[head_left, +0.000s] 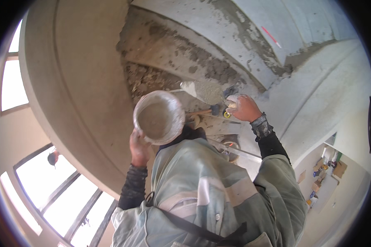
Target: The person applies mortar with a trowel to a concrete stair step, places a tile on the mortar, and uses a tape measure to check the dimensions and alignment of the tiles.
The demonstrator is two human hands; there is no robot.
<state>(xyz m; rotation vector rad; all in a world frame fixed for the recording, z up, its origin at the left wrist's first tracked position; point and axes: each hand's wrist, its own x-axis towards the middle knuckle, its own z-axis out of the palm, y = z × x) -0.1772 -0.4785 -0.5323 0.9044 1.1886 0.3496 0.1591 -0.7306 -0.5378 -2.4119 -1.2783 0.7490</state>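
My left hand grips the side of a round, whitish, mortar-smeared bowl. Inside it, a smooth grey-brown surface shows, and I cannot tell how deep it lies. Closed round its handle, my right hand holds a trowel out over the steps. Wet grey mortar covers much of the blade, which points left, just beyond the bowl. Below the trowel lies a hammer with a dark blue head and a wooden handle. A small yellow ring-shaped thing sits beside it.
Curved concrete steps rise ahead, with mortar lumps and rubble on them. A red-and-white stick lies on an upper step. Curved walls flank me at left and right. A bucket stands lower down, partly hidden.
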